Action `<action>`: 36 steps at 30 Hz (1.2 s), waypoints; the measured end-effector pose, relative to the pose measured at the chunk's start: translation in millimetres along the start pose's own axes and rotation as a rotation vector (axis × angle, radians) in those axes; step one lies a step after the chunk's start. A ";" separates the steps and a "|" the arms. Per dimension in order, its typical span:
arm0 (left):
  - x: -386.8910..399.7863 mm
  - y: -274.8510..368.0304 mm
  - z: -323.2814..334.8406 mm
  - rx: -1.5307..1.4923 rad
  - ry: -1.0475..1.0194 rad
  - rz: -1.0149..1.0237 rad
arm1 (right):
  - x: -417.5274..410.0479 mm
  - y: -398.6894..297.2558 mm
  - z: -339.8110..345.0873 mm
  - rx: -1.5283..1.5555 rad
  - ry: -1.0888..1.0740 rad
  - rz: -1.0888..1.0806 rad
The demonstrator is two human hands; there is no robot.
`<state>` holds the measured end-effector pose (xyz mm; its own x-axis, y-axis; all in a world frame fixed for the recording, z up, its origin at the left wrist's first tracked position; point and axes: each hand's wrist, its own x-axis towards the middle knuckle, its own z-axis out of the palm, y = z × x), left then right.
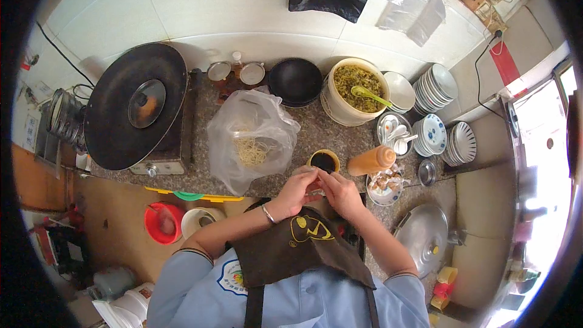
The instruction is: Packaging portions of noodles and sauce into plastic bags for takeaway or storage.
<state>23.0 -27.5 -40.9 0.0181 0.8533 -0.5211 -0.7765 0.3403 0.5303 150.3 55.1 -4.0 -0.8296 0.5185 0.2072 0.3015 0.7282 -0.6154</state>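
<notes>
My left hand (294, 192) and my right hand (339, 191) meet fingertip to fingertip at the counter's front edge, just in front of a small yellow cup of dark liquid (324, 161). Whether anything small is pinched between the fingers cannot be told. Left of them, a clear plastic bag (227, 146) lies open around pale noodles (253, 148). Close to my right hand stands an orange squeeze bottle (371, 161), beside a patterned plate (384, 198) of small wrapped pieces. Behind, a green spoon (371, 94) rests in a white tub (334, 109) of chopped greens.
A large black wok (109, 118) with a glass lid (146, 103) sits on a stove at the left. Black bowls (295, 82), stacked plates (436, 88) and a bowl of white spoons (395, 134) line the back and right. A large metal lid (421, 237) lies at the right.
</notes>
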 end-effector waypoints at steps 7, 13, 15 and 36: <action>8.2 9.7 -10.6 -0.189 0.072 0.075 | -29.2 25.9 25.0 1.040 0.075 0.672; 5.4 33.1 -28.8 1.582 -0.048 0.561 | -13.4 35.0 -15.1 0.538 -0.115 0.354; -3.5 43.7 -15.4 1.729 -0.134 0.571 | 1.4 29.5 -26.8 0.481 -0.161 0.274; 29.7 9.9 -43.3 0.987 0.149 0.703 | -13.4 11.6 76.8 0.406 0.183 0.459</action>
<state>-11.4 -15.9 -80.0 -0.3363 0.9406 0.0470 0.2255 0.0320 0.9737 128.8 22.1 -72.4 -0.5539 0.8315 -0.0414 0.3753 0.2050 -0.9039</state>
